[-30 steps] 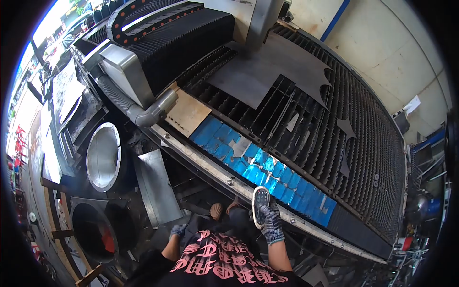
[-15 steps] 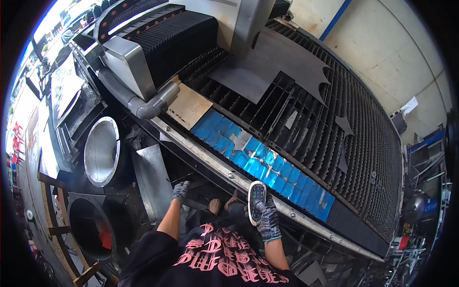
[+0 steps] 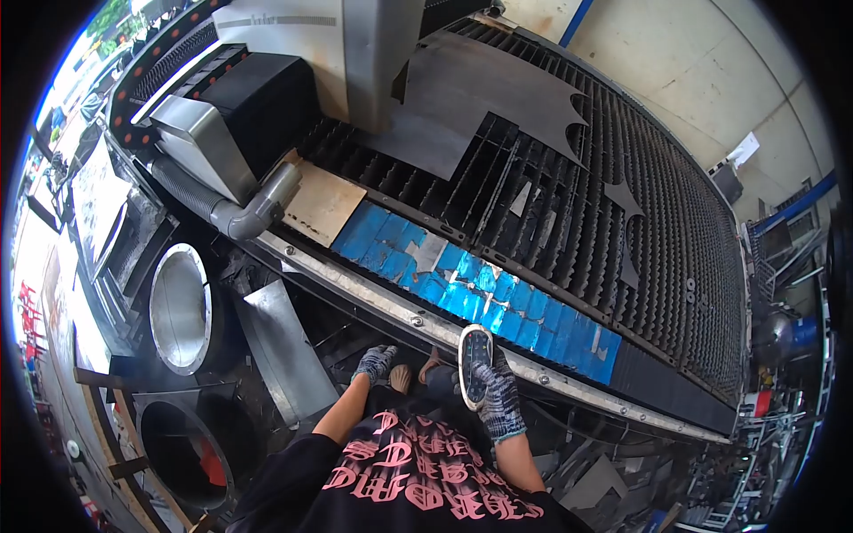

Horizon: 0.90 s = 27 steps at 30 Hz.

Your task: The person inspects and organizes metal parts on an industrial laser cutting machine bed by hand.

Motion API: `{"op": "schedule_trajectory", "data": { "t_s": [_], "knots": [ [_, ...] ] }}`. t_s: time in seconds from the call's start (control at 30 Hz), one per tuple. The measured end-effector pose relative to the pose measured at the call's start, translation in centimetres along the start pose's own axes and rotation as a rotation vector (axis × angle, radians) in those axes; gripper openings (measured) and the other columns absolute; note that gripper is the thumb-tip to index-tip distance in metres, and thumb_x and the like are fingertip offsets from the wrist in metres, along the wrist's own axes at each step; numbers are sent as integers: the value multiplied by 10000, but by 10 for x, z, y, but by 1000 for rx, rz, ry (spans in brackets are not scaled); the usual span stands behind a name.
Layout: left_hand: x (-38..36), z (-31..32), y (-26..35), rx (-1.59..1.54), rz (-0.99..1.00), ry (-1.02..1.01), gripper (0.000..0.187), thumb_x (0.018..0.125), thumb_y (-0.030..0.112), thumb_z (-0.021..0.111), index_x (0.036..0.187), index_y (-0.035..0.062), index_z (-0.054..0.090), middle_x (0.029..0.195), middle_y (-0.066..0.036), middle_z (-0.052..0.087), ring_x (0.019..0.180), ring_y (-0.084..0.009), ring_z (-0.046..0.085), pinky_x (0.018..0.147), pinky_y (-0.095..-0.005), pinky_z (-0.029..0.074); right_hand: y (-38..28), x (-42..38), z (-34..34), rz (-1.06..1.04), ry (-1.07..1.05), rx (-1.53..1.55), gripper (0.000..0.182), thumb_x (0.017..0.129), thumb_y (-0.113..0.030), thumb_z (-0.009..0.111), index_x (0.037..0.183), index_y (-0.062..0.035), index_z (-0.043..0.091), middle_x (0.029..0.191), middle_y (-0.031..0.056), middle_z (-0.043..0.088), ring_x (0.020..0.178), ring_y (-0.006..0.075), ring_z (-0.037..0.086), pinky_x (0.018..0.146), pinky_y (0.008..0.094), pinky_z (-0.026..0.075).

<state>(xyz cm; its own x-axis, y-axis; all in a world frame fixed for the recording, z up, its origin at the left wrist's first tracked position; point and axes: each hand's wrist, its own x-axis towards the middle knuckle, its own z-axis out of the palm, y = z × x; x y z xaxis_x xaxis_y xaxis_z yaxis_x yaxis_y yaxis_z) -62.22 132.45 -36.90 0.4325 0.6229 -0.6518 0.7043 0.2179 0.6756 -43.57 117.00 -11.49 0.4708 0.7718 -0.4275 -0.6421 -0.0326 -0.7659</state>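
Oval metal disc (image 3: 474, 362), pale-rimmed with a dark patterned face, stands on edge in the right hand (image 3: 493, 398), whose gloved fingers (image 3: 498, 377) are curled round its lower half and grip it. It sits just above those fingers, against the bolted steel edge rail (image 3: 391, 306) of a laser cutting bed (image 3: 675, 240).

Beyond the fingertips, across the rail, runs a strip of blue film-covered cut parts (image 3: 480, 298), with a tan board (image 3: 322, 202) at its far left end. Further out lie the dark toothed slats of the bed, carrying a large grey leftover steel sheet (image 3: 498, 98) with jagged corners.

To the left of the disc, the left hand (image 3: 374, 362), also in a speckled knit glove, hangs below the rail with its fingers loosely bent and holding nothing; whether it touches the frame cannot be told. Between the two hands, bare toes show beneath the rail.

Further left of the left hand leans a flat metal plate (image 3: 280, 342), then a wide round duct opening (image 3: 178, 306), and above it a grey corrugated hose (image 3: 222, 209) leading to the machine gantry (image 3: 355, 44).
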Motion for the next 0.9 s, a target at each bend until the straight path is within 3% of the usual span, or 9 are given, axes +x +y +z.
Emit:
{"op": "schedule_trajectory", "data": {
  "t_s": [0.2,0.33,0.4,0.47,0.57,0.6,0.67,0.7,0.9],
  "knots": [
    [7,3,5,-40,-13,85,555,911,466,542,1206,1,614,1224,-216,617,1174,-340,570,991,-362,439,-9,7,-5,20,31,65,587,800,-104,661,1357,-99,475,1050,155,643,724,283,677,553,377,596],
    [0,11,61,-216,337,37,459,958,377,526,1261,36,577,1161,-158,653,1069,-284,619,930,-370,480,-24,24,-1,-21,-23,73,494,886,-108,625,1358,-128,479,1062,126,645,739,233,672,585,326,576],
    [-40,-5,143,-843,20,-292,461,982,367,496,1356,97,494,1173,-132,636,1048,-260,611,897,-374,497,-31,39,2,-54,-69,66,505,899,-122,633,1374,-156,464,1151,108,618,852,215,669,622,325,588],
    [-54,-8,186,-1101,62,-459,529,976,403,506,1430,155,396,1258,-120,580,1051,-241,597,873,-362,509,-49,49,19,-28,-48,61,519,910,-142,644,1388,-184,448,1243,87,574,962,180,643,685,310,590],
    [-86,-13,247,-1214,104,-401,598,968,378,536,1472,139,320,1383,-106,479,1136,-217,554,947,-344,475,-81,50,29,46,-109,-45,606,907,-30,577,1463,-101,349,1461,85,400,1250,169,482,1007,272,439],
    [-90,-11,257,-1196,93,-399,598,968,378,536,1472,139,320,1383,-106,479,1136,-217,554,947,-344,475,-84,56,23,47,-103,-25,606,907,-30,577,1463,-101,349,1461,85,400,1250,169,482,1007,272,439],
    [-98,-5,273,-1064,492,-244,635,963,331,563,1489,109,285,1448,-86,406,1244,-193,470,1027,-331,410,-90,67,7,-225,-287,-246,652,896,-21,570,1489,-105,310,1491,68,365,1304,180,429,1069,295,378],
    [-108,-9,287,-955,498,-173,634,964,275,568,1493,87,274,1471,-81,377,1303,-176,401,1075,-316,349,-92,75,3,-305,-282,-418,691,872,-14,561,1501,-107,290,1511,54,343,1319,186,419,1104,307,334],
    [-139,2,369,-783,491,-83,666,932,220,625,1485,62,289,1456,-93,393,1283,-186,430,1049,-328,396,-148,80,-33,-148,-351,-76,693,864,-62,595,1490,-62,296,1505,97,361,1344,201,387,1118,326,311]
  ]
}}
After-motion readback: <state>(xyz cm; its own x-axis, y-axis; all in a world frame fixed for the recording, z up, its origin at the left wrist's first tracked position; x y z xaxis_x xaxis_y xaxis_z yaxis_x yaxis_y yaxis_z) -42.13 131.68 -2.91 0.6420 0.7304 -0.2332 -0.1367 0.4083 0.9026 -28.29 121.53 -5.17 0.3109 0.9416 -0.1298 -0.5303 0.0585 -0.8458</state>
